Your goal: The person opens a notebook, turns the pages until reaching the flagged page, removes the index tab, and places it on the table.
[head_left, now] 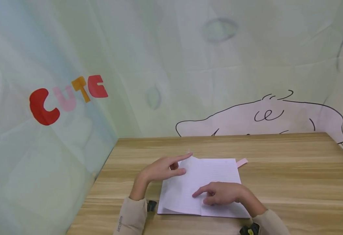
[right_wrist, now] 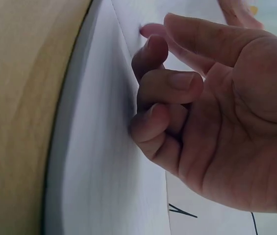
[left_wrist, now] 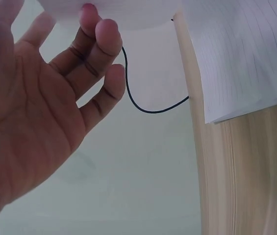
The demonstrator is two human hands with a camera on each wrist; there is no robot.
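An open notebook (head_left: 218, 169) with lined white pages lies on the wooden table. Its left page (head_left: 183, 192) bows up a little from the sheets beneath. My left hand (head_left: 162, 168) reaches over that page from the left, index fingertip at the top edge and thumb apart from it above the paper. In the left wrist view the other fingers of the left hand (left_wrist: 55, 93) are loosely bent. My right hand (head_left: 222, 193) is over the lower middle of the notebook. Its index finger points out and touches the page near the fold, while the right hand's other fingers (right_wrist: 163, 93) curl loosely with nothing in them.
A pink strip (head_left: 242, 162) sticks out from the notebook's upper right side. Wood tabletop (head_left: 291, 176) extends around the notebook. Behind and to the left hangs a pale cloth (head_left: 159, 65) with coloured letters and a line drawing.
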